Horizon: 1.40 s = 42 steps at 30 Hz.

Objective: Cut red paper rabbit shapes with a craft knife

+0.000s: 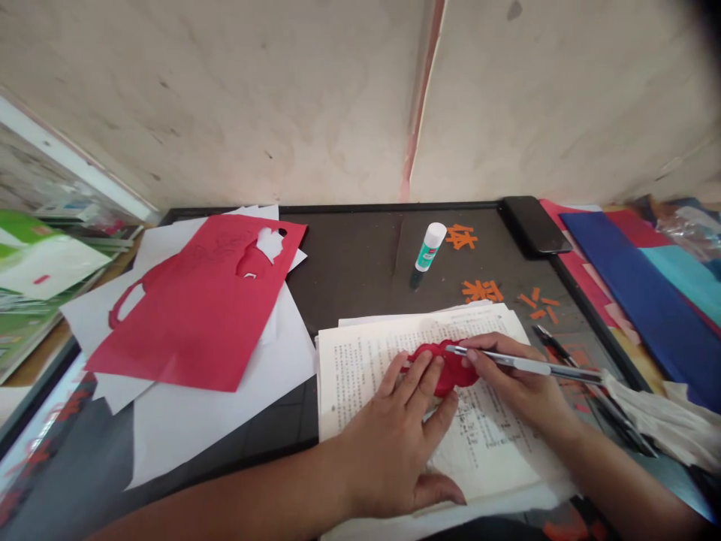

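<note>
My left hand (402, 436) lies flat with its fingers spread, pressing a small red paper cutout (451, 368) onto a printed sheet of text (360, 376). My right hand (518, 379) is closed around a silver craft knife (529, 365), whose tip rests on the top edge of the red cutout. Both hands sit over the near right part of a dark cutting mat (354, 259).
A large red sheet (197, 315) with cut-out holes lies on white papers (197, 421) at left. A glue stick (429, 248), orange paper characters (481, 290) and scraps, and a black phone (535, 225) sit further back. Blue and red paper sheets (647, 293) are stacked at right.
</note>
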Tool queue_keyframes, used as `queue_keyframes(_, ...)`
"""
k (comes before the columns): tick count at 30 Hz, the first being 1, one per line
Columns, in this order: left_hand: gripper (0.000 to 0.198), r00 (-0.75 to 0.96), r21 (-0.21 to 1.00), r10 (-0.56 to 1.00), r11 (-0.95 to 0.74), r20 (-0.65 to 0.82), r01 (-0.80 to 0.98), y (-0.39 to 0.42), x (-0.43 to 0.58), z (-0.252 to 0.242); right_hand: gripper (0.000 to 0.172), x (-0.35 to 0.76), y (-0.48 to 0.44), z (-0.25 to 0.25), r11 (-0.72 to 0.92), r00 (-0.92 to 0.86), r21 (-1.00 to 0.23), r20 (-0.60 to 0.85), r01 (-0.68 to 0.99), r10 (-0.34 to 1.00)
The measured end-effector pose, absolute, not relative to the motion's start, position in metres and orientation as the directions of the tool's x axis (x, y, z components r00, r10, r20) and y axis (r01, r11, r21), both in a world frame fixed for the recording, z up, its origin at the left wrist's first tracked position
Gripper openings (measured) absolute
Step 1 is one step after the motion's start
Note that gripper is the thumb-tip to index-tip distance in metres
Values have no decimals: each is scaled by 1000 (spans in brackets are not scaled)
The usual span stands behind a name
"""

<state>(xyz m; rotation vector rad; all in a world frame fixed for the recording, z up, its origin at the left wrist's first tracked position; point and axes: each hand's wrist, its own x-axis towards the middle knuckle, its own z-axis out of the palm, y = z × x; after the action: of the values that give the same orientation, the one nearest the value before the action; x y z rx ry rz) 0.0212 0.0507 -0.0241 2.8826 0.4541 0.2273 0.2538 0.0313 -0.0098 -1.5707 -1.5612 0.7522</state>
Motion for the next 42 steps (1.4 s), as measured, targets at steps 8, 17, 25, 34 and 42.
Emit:
queue_keyframes(8,93,941,253,321,-924,104,287,51,20,-23,14,254,30,-10,65,55,-824,116,563,992)
queue_keyframes(17,92,939,238,322,-928,119,288,51,20,-24,14,255,30,-11,112,13,-793,149,599,989)
queue_keyframes(25,96,925,221,349,-924,151,312,51,21,-24,13,252,27,-12,210,-41,-710,248,672,968)
queue_keyframes(34,97,917,251,373,-909,141,332,54,22,-23,22,255,24,-19,394,-219,-613,343,684,913)
queue_keyframes(42,96,914,257,389,-901,119,350,55,22,-24,17,256,26,-20,365,-218,-628,301,687,928)
